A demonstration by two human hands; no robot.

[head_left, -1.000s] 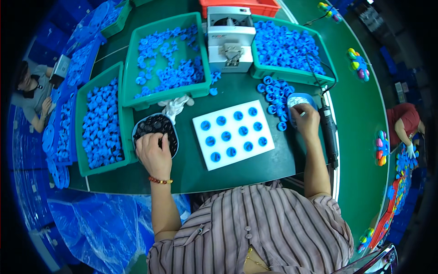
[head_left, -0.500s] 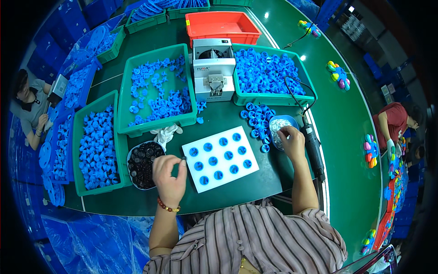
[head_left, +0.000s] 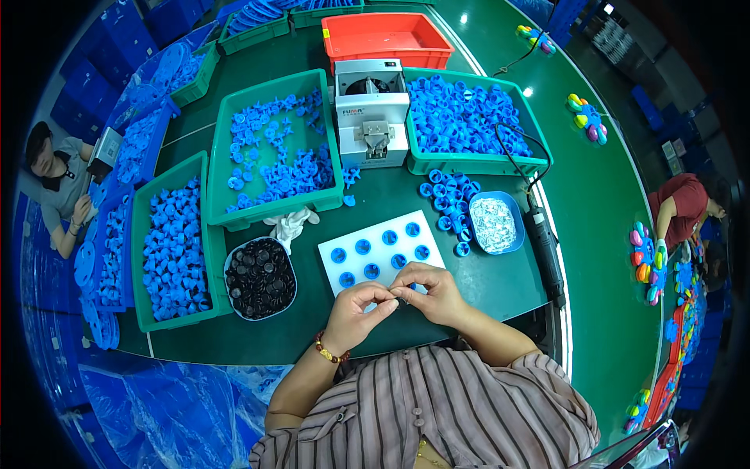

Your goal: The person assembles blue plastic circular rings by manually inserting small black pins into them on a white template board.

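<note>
My left hand (head_left: 359, 314) and my right hand (head_left: 431, 295) meet fingertip to fingertip over the near edge of a white block (head_left: 361, 257). Both are closed in a pinch around a small dark part (head_left: 401, 302), mostly covered by the fingers. Whether a silver piece is also between them is too small to see. Round blue cups sit in rows in the block, with dark pieces inside; my hands hide the nearest ones. Left of the block stands a bowl of black round parts (head_left: 260, 279). On the right is a blue bowl of small silver pieces (head_left: 495, 223).
Loose blue cups (head_left: 450, 197) lie beside the silver pieces. A corded black tool (head_left: 544, 254) rests at the right. Green bins (head_left: 273, 211) of blue parts flank a grey machine (head_left: 372, 117); a red bin (head_left: 387, 39) stands behind. White gloves (head_left: 291, 225) lie near the block. Co-workers sit left and right.
My right hand has left the bowl of silver pieces and come to the middle. My left hand has moved right with its small dark part, and the hands now meet.
</note>
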